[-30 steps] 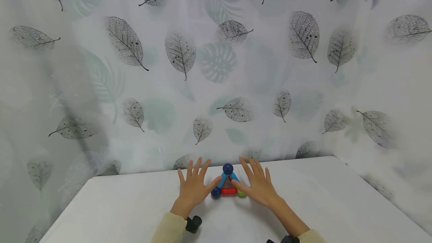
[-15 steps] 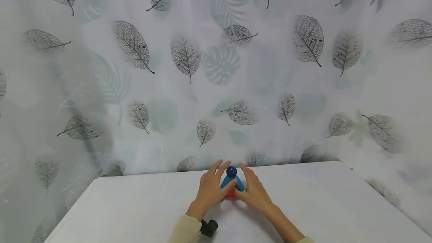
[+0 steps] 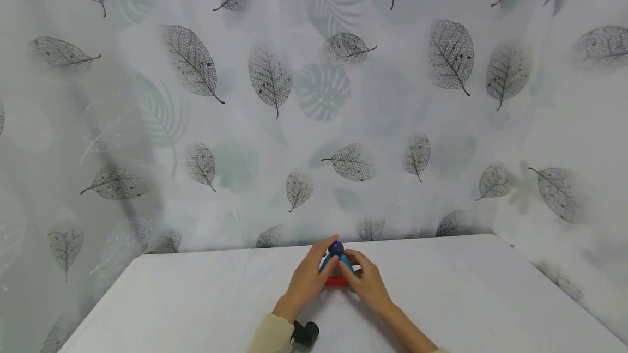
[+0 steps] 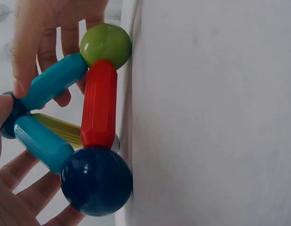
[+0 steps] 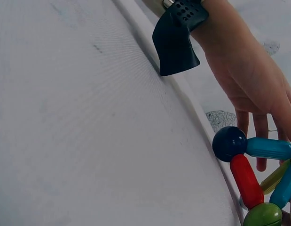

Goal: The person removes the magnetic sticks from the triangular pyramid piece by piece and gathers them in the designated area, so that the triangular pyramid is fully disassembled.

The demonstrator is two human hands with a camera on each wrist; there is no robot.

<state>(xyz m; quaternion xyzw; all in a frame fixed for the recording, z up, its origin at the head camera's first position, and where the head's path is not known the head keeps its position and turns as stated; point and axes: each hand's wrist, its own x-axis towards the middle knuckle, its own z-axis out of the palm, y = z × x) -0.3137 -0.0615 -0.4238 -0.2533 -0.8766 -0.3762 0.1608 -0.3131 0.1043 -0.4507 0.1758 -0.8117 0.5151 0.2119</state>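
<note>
A small pyramid of toy building rods and balls [image 3: 337, 281] stands on the white table between both hands. A dark blue ball [image 3: 336, 248] tops it, with light blue rods [image 4: 58, 81] sloping down. Along the near base, a red rod [image 4: 99, 103] joins a green ball [image 4: 106, 46] to another dark blue ball [image 4: 96, 181]. Behind shows a yellow-green rod [image 4: 58, 129]. My left hand [image 3: 308, 275] grips the upper left side, thumb at the top ball. From the right, my right hand [image 3: 369, 283] grips it, thumb near the top, fingers bent behind.
White cloth covers the table [image 3: 196, 298]. Close behind its far edge hangs a leaf-print curtain [image 3: 314, 140]. A black wrist-worn device [image 3: 306, 334] sits at the left wrist, just above the table.
Both hands have come in from spread fingers on either side and closed round the pyramid's upper part. The pyramid looks to stay in its place on the table.
</note>
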